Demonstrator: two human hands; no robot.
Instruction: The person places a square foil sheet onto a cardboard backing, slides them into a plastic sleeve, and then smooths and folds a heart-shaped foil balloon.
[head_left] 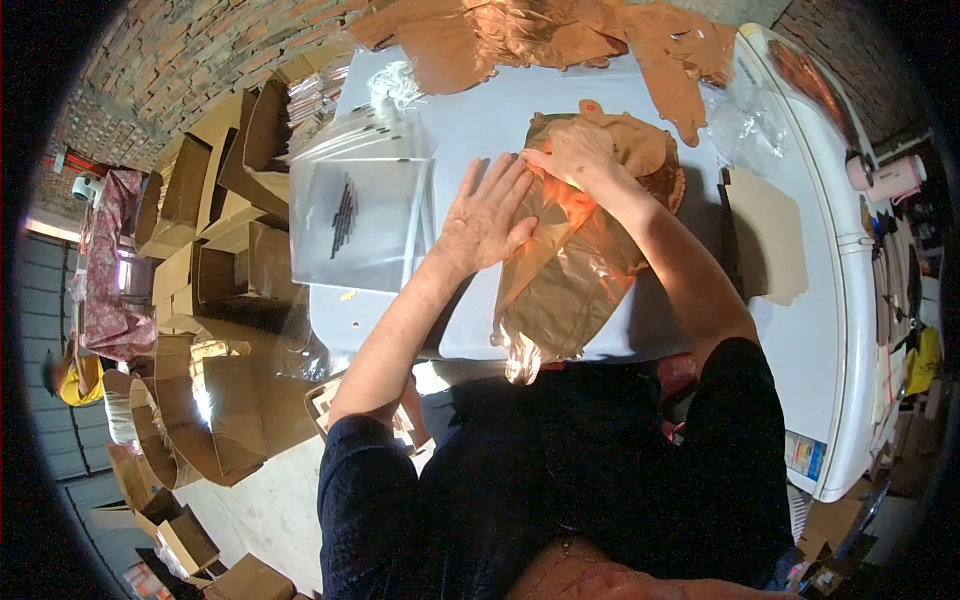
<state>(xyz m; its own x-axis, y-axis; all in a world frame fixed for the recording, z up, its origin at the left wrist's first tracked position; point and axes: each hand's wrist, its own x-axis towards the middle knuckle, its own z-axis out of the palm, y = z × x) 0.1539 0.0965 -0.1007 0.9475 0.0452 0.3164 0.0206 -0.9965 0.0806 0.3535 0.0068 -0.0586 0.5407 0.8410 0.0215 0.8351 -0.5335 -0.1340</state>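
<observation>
Both hands flat on the copper bag

Left hand (487,215) is spread open, palm down on the copper foil bag (560,290). Right hand (578,152) presses the bag's far end, fingers loosely curled, gripping nothing. The bag lies on the white tabletop (800,330), with a stack of clear bags (360,205) just left of it

Two hands, one stack of clear bags (362,205) (printed), many cardboard boxes (215,215).
</observation>
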